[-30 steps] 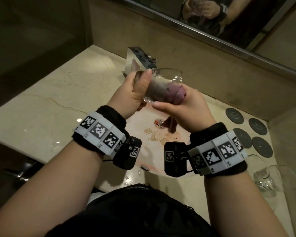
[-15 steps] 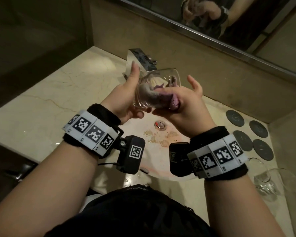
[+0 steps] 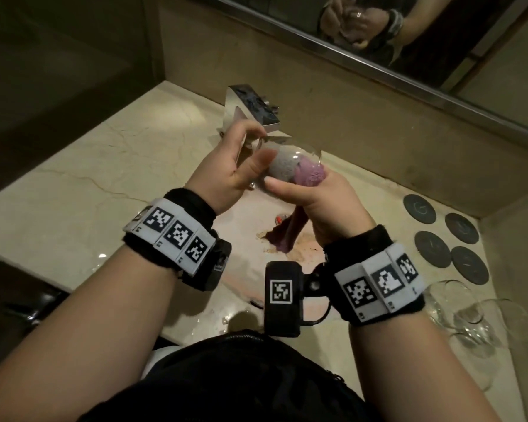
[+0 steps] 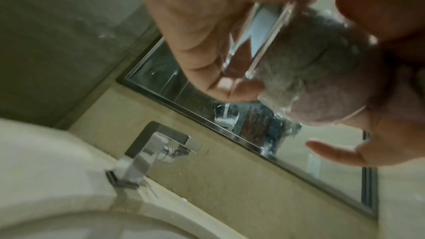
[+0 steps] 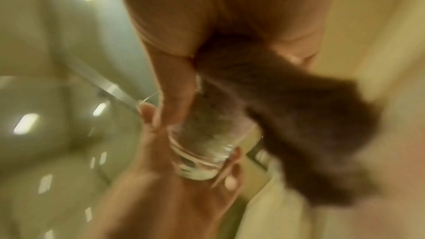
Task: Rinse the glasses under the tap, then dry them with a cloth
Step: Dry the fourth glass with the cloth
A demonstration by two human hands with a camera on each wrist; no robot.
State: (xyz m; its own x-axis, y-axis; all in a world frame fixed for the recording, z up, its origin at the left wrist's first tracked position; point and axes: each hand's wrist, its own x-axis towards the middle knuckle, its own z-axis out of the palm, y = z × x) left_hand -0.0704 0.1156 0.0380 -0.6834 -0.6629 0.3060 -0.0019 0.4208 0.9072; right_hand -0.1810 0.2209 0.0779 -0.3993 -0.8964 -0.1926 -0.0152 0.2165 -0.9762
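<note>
A clear tumbler (image 3: 290,164) lies on its side above the sink, its mouth toward the right. My left hand (image 3: 237,166) grips its base end, the thumb along the wall. A purple cloth (image 3: 310,175) is stuffed into the tumbler, and its tail (image 3: 287,236) hangs down over the basin. My right hand (image 3: 314,202) holds the cloth at the mouth, thumb on the outside of the glass. In the left wrist view the thick base (image 4: 260,43) and the cloth (image 4: 310,72) inside show. The right wrist view is blurred; it shows the tumbler (image 5: 202,144) and the cloth (image 5: 299,115).
A square chrome tap (image 3: 253,109) stands behind the sink (image 3: 302,257), close to my left hand. Several dark round coasters (image 3: 445,239) lie on the marble counter (image 3: 73,193) at the right. Clear glasses (image 3: 476,318) stand at the near right. A mirror (image 3: 439,35) runs along the wall.
The tumbler has turned in my left hand and tipped flatter, mouth to the right. The right hand's fingers have closed round the cloth at the rim, and the cloth's tail now hangs below.
</note>
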